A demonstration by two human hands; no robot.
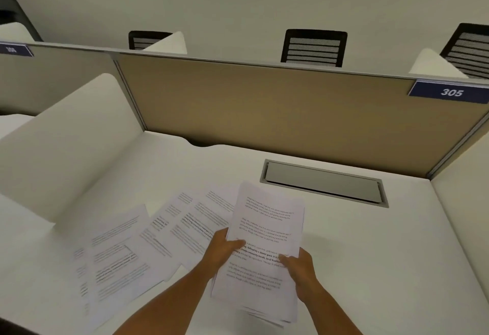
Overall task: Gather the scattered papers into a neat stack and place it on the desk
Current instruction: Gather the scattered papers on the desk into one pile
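Note:
A stack of printed white papers (267, 231) is held slightly above the white desk (370, 255), a little right of centre. My left hand (223, 248) grips its left edge, thumb on top. My right hand (300, 268) grips its right edge lower down. The sheets in the stack are roughly aligned, with lower edges fanning out near the bottom. Several loose printed sheets (119, 263) lie overlapping on the desk to the left of my hands, spread from the front left edge toward the middle.
A metal cable hatch (324, 182) is set into the desk behind the stack. A tan partition (264, 112) with a blue 305 label (451, 92) closes the back; white side dividers (66, 144) flank the desk. Black chairs (313, 48) stand beyond.

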